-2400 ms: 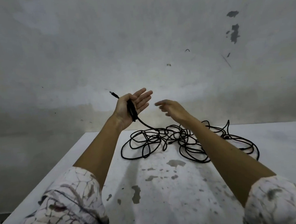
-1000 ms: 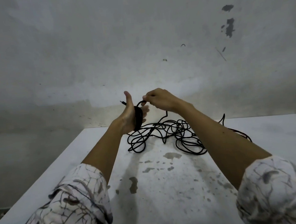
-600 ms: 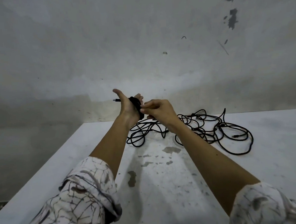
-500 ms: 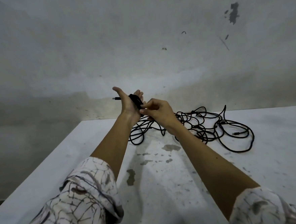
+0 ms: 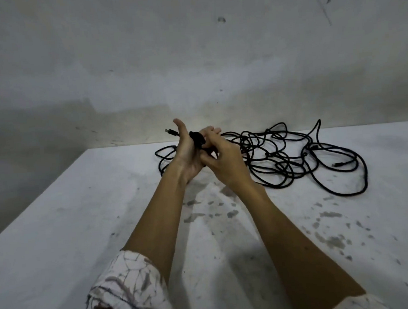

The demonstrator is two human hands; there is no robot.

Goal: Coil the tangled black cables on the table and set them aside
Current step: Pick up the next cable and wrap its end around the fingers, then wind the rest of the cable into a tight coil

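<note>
Head view: at frame centre the left hand (image 5: 188,155) stands thumb-up, a small black coil (image 5: 197,140) wrapped round its palm and fingers, a plug end (image 5: 170,131) poking out to the left behind the thumb. The right hand (image 5: 225,160) presses against it, fingers curled on the strand (the exact pinch is hidden behind the knuckles). The tangled cables (image 5: 283,158) sprawl on the white, stained counter (image 5: 59,237) in the right middle of the frame, one loop showing left of the wrists. Compared with half a second ago, both hands sit lower and the right hand has closed in tighter against the left palm.
</note>
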